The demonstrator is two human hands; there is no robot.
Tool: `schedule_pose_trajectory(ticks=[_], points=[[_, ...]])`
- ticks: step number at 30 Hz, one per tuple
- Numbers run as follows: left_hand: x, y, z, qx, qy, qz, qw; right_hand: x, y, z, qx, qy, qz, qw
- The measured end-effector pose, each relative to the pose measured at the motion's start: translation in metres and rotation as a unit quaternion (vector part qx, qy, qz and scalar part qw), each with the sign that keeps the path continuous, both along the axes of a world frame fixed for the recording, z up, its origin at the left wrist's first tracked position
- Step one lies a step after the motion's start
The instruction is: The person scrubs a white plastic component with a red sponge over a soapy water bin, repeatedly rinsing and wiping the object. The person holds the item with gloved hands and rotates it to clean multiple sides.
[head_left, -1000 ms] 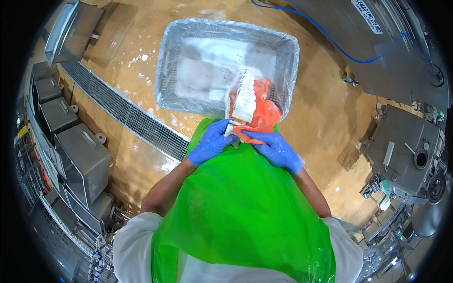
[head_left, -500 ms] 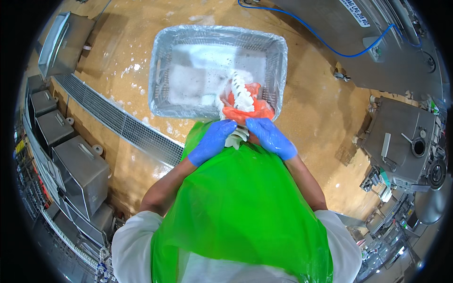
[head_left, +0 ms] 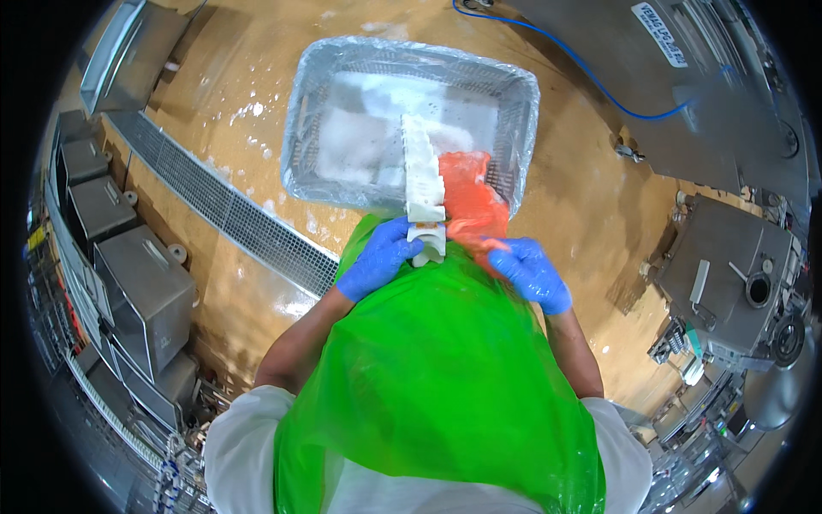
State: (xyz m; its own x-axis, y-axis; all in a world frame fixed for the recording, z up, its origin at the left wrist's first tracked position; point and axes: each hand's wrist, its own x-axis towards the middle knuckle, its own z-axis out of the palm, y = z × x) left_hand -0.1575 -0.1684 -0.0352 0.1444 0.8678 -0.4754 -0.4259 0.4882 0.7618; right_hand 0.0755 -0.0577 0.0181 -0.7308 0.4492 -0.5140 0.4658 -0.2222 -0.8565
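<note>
A white plastic strip of linked, notched segments [head_left: 423, 176] runs from the suds toward me over the near rim of a grey basket [head_left: 528, 128] lined with clear plastic. My left hand [head_left: 377, 261], in a blue glove, is closed on the strip's near end from its left side. In my right hand [head_left: 533, 272], also blue-gloved, is the near corner of a wet orange cloth [head_left: 473, 201], pinched between thumb and fingers. The cloth spreads along the strip's right side, its far part inside the basket. White foam [head_left: 364, 141] covers the water there.
I wear a green apron [head_left: 445, 368]. A metal floor grate [head_left: 223, 206] crosses the wet tan floor on the left, beside steel bins [head_left: 145, 291]. Steel machines [head_left: 728, 257] stand at right, with a blue hose [head_left: 591, 77] beyond the basket.
My right hand has moved right and toward me, drawing the orange cloth off the white strip. More of the strip shows, lying straighter. My left hand stays near its end.
</note>
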Motion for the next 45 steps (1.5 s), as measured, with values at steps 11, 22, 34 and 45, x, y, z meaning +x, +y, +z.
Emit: schedule_pose_trajectory(ticks=[11, 22, 34, 45], points=[[-0.001, 0.01, 0.01, 0.017, -0.059, -0.048, 0.997, 0.003, 0.006, -0.017, -0.08, -0.025, -0.09, 0.992], [0.006, 0.018, 0.003, 0.056, 0.111, -0.058, 0.991, -0.052, 0.009, 0.002, 0.073, 0.061, 0.027, 0.995], [0.01, 0.013, 0.007, 0.012, 0.058, -0.076, 0.995, -0.039, 0.016, 0.022, 0.071, -0.039, 0.088, 0.993], [0.011, 0.012, 0.017, 0.053, 0.152, -0.103, 0.982, -0.009, 0.011, 0.011, 0.147, -0.018, 0.033, 0.988]])
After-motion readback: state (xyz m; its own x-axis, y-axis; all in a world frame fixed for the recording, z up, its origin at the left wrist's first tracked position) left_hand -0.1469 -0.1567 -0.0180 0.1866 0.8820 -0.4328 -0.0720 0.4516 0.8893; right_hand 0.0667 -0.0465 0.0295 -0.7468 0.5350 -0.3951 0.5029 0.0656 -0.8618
